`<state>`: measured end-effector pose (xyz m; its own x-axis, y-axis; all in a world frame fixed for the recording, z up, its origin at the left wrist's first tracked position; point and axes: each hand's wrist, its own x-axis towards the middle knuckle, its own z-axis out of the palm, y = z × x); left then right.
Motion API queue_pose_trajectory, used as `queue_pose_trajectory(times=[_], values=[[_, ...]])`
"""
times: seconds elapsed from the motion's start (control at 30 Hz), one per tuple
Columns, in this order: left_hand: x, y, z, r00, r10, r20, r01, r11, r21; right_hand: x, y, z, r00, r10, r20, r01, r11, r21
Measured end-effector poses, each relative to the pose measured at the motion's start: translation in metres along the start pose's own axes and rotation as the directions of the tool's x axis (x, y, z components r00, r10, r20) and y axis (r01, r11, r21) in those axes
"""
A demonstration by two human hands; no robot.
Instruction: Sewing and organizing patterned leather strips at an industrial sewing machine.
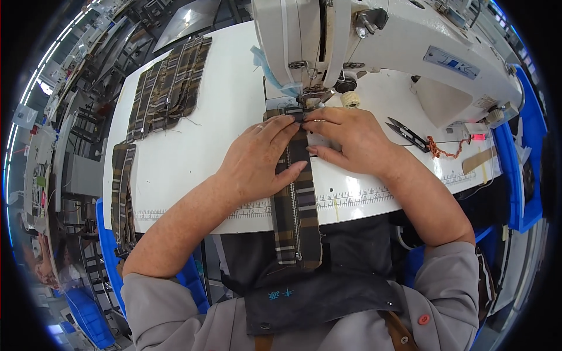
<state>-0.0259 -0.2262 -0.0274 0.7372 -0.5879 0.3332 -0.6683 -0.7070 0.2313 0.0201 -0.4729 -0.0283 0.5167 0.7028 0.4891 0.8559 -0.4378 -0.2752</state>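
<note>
A plaid fabric strip with a metal zipper (291,205) runs from under the sewing machine's presser foot (313,96) toward me and hangs over the table's front edge. My left hand (260,155) lies on the strip, its fingers stretched toward the foot and its thumb spread across the zipper. My right hand (351,140) rests at the strip's right edge, fingertips on the cloth just in front of the foot, thumb apart from the fingers. The cloth under my fingertips is partly hidden. The white sewing machine (410,52) stands over the work.
More plaid pieces with zippers (170,88) lie at the table's back left, and another plaid strip (122,193) hangs over its left edge. Black thread snips (408,134) with an orange cord lie right of my right hand. Blue bins (515,193) flank the white table (228,76).
</note>
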Motion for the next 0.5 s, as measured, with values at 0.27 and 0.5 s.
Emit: queue_pose_trajectory(times=[0.27,0.5], values=[[0.006,0.0,0.002,0.999,-0.013,0.032,0.015,0.998,-0.063,0.0,0.0,0.0,1.0,0.026,-0.002,-0.026,0.999,-0.043],[0.013,-0.008,0.007,1.0,0.009,0.024,-0.007,0.998,-0.055,0.001,0.0,-0.002,0.997,0.073,0.009,-0.072,0.994,-0.083]])
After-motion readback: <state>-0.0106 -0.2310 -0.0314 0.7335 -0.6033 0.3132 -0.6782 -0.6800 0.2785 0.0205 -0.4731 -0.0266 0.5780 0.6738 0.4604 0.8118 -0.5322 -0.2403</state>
